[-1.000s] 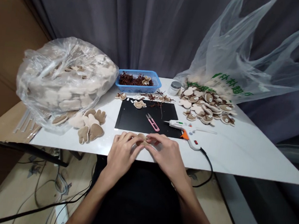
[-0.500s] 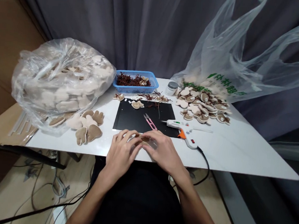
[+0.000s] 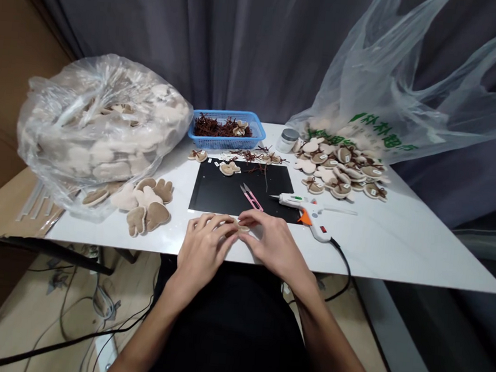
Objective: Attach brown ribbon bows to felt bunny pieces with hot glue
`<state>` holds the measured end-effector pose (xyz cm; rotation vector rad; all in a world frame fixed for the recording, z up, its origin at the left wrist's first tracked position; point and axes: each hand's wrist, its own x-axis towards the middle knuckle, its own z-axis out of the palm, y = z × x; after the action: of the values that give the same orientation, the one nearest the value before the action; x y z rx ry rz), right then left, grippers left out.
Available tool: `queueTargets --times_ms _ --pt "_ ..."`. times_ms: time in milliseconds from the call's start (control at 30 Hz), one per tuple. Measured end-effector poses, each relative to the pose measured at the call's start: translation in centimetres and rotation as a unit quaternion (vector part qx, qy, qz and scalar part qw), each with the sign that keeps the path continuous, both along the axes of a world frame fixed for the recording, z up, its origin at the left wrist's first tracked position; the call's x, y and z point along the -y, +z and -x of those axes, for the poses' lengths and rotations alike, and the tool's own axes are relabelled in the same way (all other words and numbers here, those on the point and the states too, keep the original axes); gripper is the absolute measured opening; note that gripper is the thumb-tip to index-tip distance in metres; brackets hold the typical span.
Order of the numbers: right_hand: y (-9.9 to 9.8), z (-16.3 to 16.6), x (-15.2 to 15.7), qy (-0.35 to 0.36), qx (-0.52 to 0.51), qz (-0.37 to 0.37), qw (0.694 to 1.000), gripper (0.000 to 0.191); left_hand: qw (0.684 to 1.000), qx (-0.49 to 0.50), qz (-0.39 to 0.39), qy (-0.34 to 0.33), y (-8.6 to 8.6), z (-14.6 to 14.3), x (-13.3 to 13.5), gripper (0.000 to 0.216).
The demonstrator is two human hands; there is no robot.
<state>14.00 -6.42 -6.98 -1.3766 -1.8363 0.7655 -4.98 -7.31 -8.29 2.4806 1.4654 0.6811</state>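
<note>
My left hand (image 3: 203, 246) and my right hand (image 3: 269, 243) meet at the near edge of the white table (image 3: 399, 245). Their fingertips pinch a small tan plush piece (image 3: 241, 226), mostly hidden between them. Just beyond the hands lies a black mat (image 3: 225, 193) with pink snips (image 3: 250, 197) on it. A white and orange glue gun (image 3: 309, 211) lies right of the mat, its black cord dropping over the table edge.
A large clear bag of beige plush shapes (image 3: 100, 130) fills the left, with loose plush pieces (image 3: 146, 206) beside it. A blue basket (image 3: 227, 129) of brown bows sits at the back. Finished pieces (image 3: 342, 171) and a small jar (image 3: 287, 140) lie before a big plastic bag (image 3: 395, 94).
Both hands have stayed together on the small piece, with only slight finger shifts. The view has tilted a little, so everything sits slightly higher in the picture.
</note>
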Motion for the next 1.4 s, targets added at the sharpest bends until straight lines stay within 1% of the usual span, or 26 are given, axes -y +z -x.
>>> queueTargets --times_ms 67,133,333,500,633,767,900,1000,1067,1233,1400 --pt "-0.1 0.0 0.0 0.003 -0.006 -0.002 1.000 0.020 1.000 0.003 0.002 0.002 0.0 0.0 0.0 0.020" --pt "-0.3 0.0 0.1 0.007 -0.009 -0.008 1.000 0.020 1.000 0.006 0.002 0.002 0.0 0.0 0.0 0.019" --pt "-0.9 0.1 0.6 0.019 0.017 -0.040 0.999 0.017 1.000 0.003 -0.007 -0.001 -0.1 0.1 0.1 0.021" --pt "-1.2 0.1 0.8 -0.001 0.016 -0.040 0.999 0.016 1.000 0.000 -0.005 0.000 0.0 0.1 0.1 0.022" --pt "-1.2 0.0 0.9 0.002 0.022 -0.046 0.999 0.016 1.000 -0.002 0.000 0.002 0.0 0.0 0.1 0.023" --pt "-1.0 0.1 1.0 0.017 0.067 -0.062 0.996 0.017 1.000 0.000 0.006 0.002 0.0 0.0 0.1 0.023" --pt "-0.7 0.1 0.6 0.042 0.091 -0.074 0.992 0.016 0.999 0.029 0.037 0.002 0.4 0.3 0.0 0.018" --pt "-0.6 0.0 0.0 0.052 0.069 -0.078 0.993 0.016 0.996 0.054 0.065 -0.008 0.8 0.5 -0.2 0.015" --pt "-0.6 0.0 -0.3 0.054 0.044 -0.079 0.994 0.018 0.996 0.057 0.069 -0.012 1.0 0.6 -0.3 0.014" --pt "-1.2 0.5 -0.4 0.031 0.003 -0.116 0.993 0.025 0.997 0.059 0.058 -0.005 1.1 0.5 -0.3 0.013" --pt "-1.9 0.8 -0.1 0.013 -0.039 -0.110 0.993 0.024 0.998 0.052 0.042 0.004 0.9 0.4 -0.2 0.013"
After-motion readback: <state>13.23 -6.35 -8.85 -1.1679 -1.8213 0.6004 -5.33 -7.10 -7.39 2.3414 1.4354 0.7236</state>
